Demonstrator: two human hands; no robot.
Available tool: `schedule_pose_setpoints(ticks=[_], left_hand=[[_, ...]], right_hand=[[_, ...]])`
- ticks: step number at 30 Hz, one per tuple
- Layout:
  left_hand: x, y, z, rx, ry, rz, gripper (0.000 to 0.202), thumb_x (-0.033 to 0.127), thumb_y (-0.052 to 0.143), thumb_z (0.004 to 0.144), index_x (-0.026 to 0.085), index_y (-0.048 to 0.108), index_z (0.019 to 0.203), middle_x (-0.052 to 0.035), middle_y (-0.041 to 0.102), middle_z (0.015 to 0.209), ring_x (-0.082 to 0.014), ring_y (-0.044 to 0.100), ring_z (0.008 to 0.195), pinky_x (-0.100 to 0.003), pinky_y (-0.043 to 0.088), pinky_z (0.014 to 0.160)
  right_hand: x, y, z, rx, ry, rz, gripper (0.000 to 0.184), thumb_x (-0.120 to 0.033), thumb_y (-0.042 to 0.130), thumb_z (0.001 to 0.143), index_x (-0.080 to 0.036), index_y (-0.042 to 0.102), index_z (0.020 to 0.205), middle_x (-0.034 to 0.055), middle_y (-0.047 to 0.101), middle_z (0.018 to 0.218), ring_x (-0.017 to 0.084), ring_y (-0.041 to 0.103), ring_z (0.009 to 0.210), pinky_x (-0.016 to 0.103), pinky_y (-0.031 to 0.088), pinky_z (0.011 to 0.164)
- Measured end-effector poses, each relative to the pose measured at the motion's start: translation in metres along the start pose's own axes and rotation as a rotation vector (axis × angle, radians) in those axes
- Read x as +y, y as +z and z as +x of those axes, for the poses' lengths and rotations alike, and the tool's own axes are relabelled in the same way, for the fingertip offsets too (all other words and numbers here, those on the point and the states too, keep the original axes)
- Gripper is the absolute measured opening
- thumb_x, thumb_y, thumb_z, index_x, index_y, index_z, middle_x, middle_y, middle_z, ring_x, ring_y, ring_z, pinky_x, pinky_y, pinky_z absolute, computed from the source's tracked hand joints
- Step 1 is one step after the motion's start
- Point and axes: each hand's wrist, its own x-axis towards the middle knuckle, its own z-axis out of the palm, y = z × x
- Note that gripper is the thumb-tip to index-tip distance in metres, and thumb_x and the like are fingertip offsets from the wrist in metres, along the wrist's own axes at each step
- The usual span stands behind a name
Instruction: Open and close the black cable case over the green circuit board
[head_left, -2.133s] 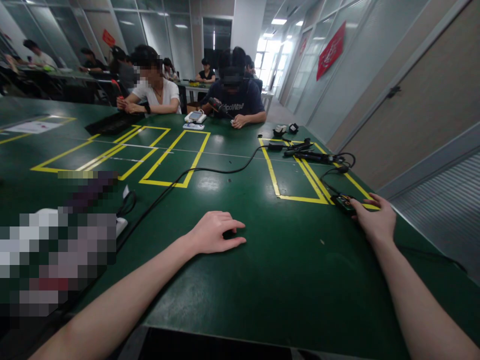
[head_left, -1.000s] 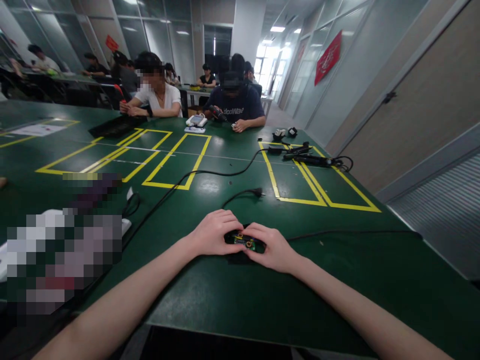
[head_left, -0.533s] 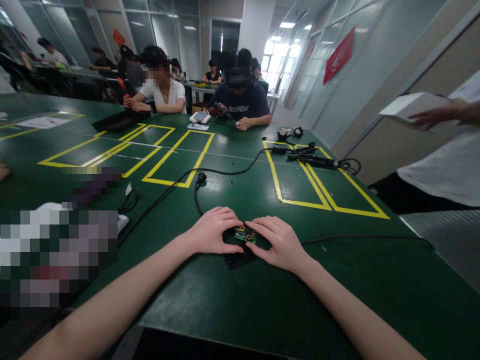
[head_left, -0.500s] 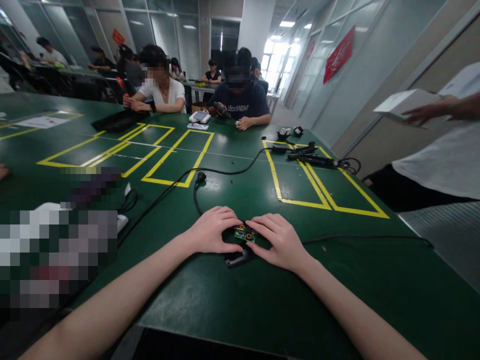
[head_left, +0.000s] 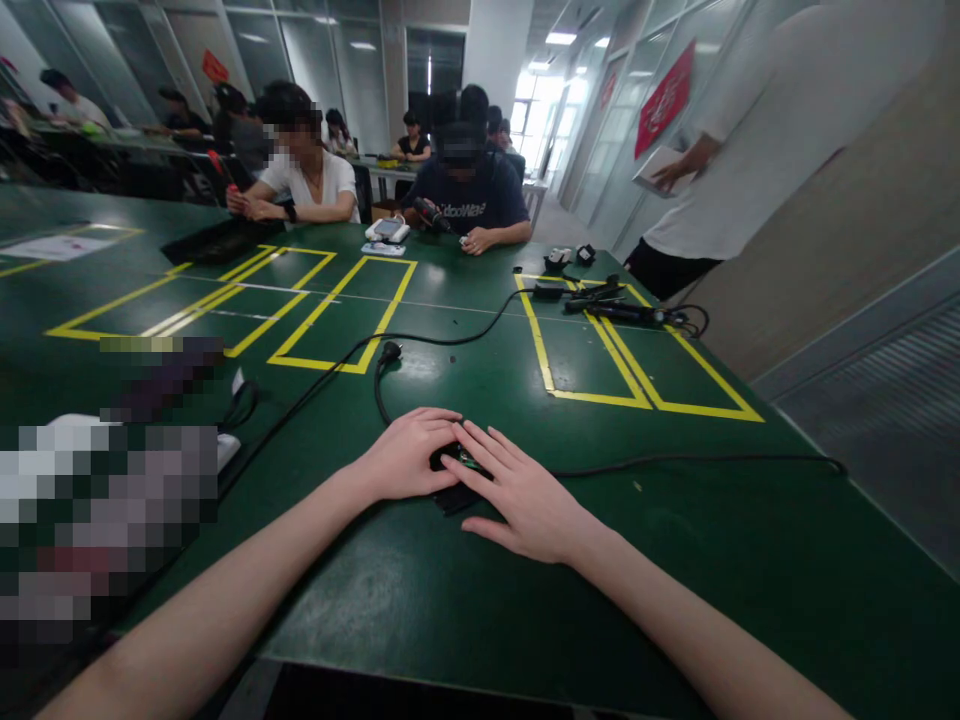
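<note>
A small green circuit board (head_left: 466, 459) shows only as a sliver between my two hands, mostly covered by fingers. Curled about its left side is my left hand (head_left: 409, 455), the thumb at the near edge and the fingers at the far edge. My right hand (head_left: 521, 495) lies over the board from the right, fingers stretched and thumb held apart. Its fingertips meet those of my left hand. Beneath the hands, a black plastic casing part (head_left: 456, 500) pokes out on the near side.
A black cable with a plug (head_left: 391, 352) lies beyond my hands, and another cable (head_left: 697, 459) runs right. Black cabled devices (head_left: 615, 305) lie within yellow tape outlines. Two people sit across the green table (head_left: 360, 620); a person in white (head_left: 720, 200) stands at right.
My right hand has slid left over the circuit board, its fingers straightening and covering most of it. The view has shifted slightly. The person at right has moved farther away along the table.
</note>
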Motion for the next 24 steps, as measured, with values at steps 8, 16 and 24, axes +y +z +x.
schedule_pose_setpoints(ticks=[8,16,24], left_hand=[[-0.0015,-0.0013,-0.0026,-0.036,0.025,-0.102,0.038,0.016,0.067,0.079,0.017,0.071,0.117,-0.0098,0.077,0.119,-0.0279,0.064,0.13,-0.044,0.05,0.113],[-0.0046,0.0049,-0.0066,-0.002,-0.023,-0.226,0.03,0.013,0.066,0.082,0.017,0.071,0.112,-0.0106,0.076,0.12,-0.0267,0.064,0.13,-0.043,0.054,0.109],[-0.0047,0.0074,-0.0071,0.006,-0.066,-0.262,0.029,0.022,0.072,0.086,0.017,0.069,0.115,-0.0128,0.074,0.124,-0.0277,0.062,0.132,-0.044,0.053,0.108]], right_hand=[[-0.0028,-0.0036,-0.0014,0.022,-0.051,0.012,0.062,-0.031,0.069,0.096,-0.014,0.049,0.153,0.0228,0.028,0.168,0.033,0.026,0.157,0.056,0.035,0.124],[-0.0066,-0.0043,-0.0014,0.035,-0.093,-0.008,0.067,-0.032,0.07,0.096,-0.008,0.047,0.154,0.0229,0.026,0.168,0.032,0.023,0.158,0.053,0.034,0.125],[0.0009,-0.0083,-0.0043,0.134,-0.184,-0.084,0.039,-0.022,0.058,0.099,-0.011,0.064,0.137,0.0176,0.051,0.156,0.027,0.047,0.147,0.048,0.043,0.121]])
